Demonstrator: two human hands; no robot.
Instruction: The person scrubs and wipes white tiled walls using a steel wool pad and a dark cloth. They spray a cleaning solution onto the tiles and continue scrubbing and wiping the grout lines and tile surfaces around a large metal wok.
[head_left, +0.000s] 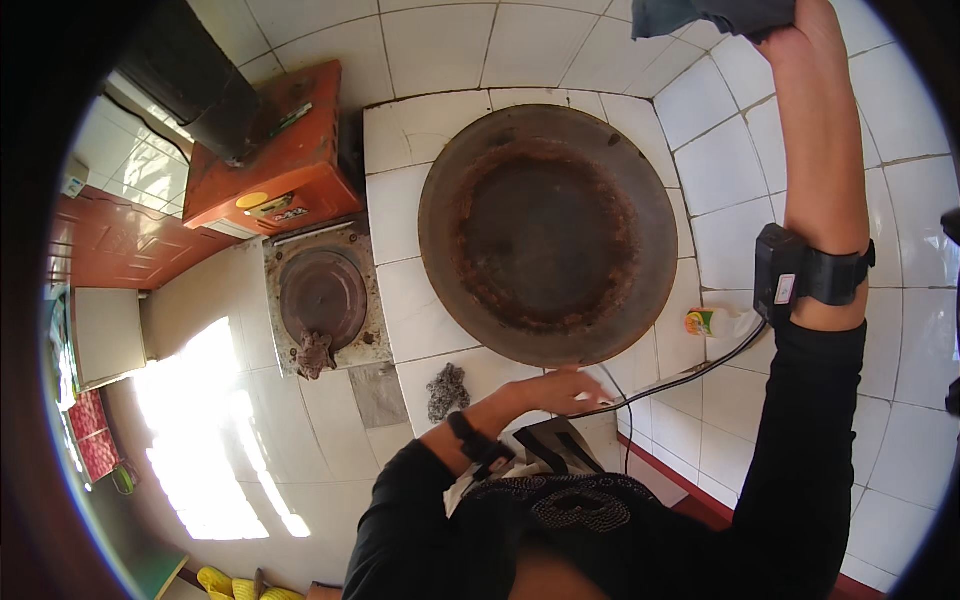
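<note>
A large wok (547, 232), dark with a rusty brown ring inside, is set into a white-tiled stove top (405, 292). My left hand (566, 390) is by the wok's near rim, fingers apart and slightly blurred, beside a black cable (675, 385). Nothing shows in its grasp. High at the upper right, my right hand (814, 19) is partly cut off by the picture's edge. It has hold of a dark grey cloth (712, 13) in front of the tiled wall. Left of my left hand lies a steel wool scourer (448, 392).
A small labelled bottle (709, 322) lies at the right by the tiled wall (720, 195). On the left stand an orange metal stove (277, 157) with a black flue pipe (191, 82) and a round iron burner plate (322, 292). A brown rag (314, 355) rests on that plate's edge.
</note>
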